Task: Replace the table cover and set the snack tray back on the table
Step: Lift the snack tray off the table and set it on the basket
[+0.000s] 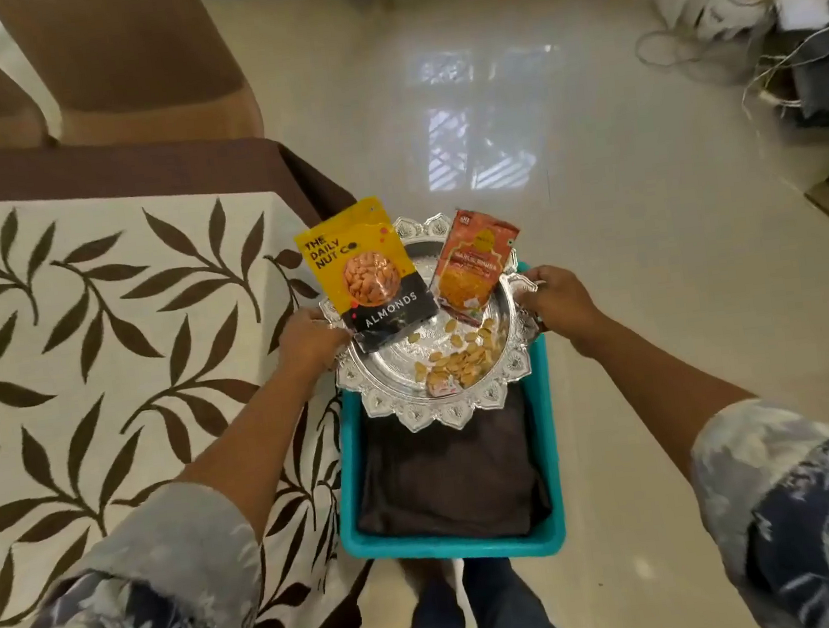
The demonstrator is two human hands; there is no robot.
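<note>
1. Table cover (93, 324), leaf-patterned, lies spread left of the left hand (309, 338); replacing it looks done.
2. Left hand's fingers curl round the silver snack tray (443, 406) rim.
3. Tray is between both hands, over a teal tub (548, 453), not yet on the table.
4. Right hand (558, 302) grips the opposite handle.

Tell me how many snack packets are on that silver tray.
2: the yellow-and-black almonds pouch at the left of the ornate silver tray, the orange packet at its right. Loose nuts may hide another.
</note>
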